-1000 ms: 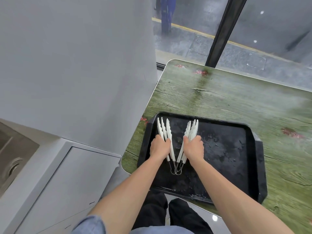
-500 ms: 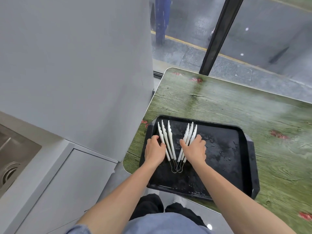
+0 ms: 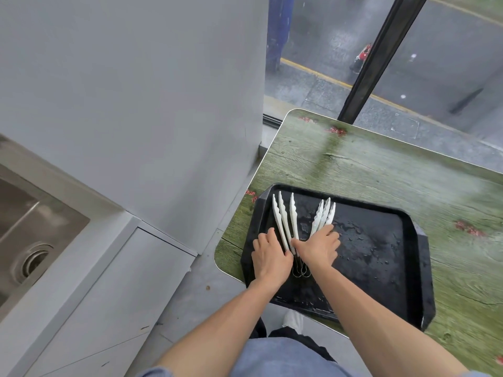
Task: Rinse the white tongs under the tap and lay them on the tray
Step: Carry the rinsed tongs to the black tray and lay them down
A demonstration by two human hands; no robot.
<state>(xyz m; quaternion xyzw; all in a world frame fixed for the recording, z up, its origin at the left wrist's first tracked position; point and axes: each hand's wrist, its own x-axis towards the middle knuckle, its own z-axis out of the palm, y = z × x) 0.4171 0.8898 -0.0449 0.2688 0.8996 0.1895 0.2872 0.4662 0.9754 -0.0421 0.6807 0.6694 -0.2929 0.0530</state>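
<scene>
**Tongs on tray, both hands flat over them**

Hidden/unclear: lower parts of the white tongs (image 3: 292,227) are under both hands, so only the tips and the wire loops at the near end show. Can't count exact no. of pairs; looks like two fanned groups of three white arms each. Sink (image 3: 32,240) is cut off at the left edge of frame; no tap in view. Tray's near right corner hangs past the surface edge.

Tongs: white plastic, slim, w/ scalloped tips pointing to the top of frame. Left group spreads toward the tray's upper left corner, right group bunches tighter toward centre. Thin metal loops meet btwn the two wrists. They lie in the left part of the black tray (image 3: 381,254), which looks wet, w/ droplets across its floor. Tray sits on the green wood-print surface (image 3: 408,172), centre right of frame.

Hands: left hand (image 3: 270,257) palm down, fingers loosely spread, resting on the left group. Right hand (image 3: 318,247) palm down, fingers extended, lying across the right group. Neither is closed round anything.
</scene>
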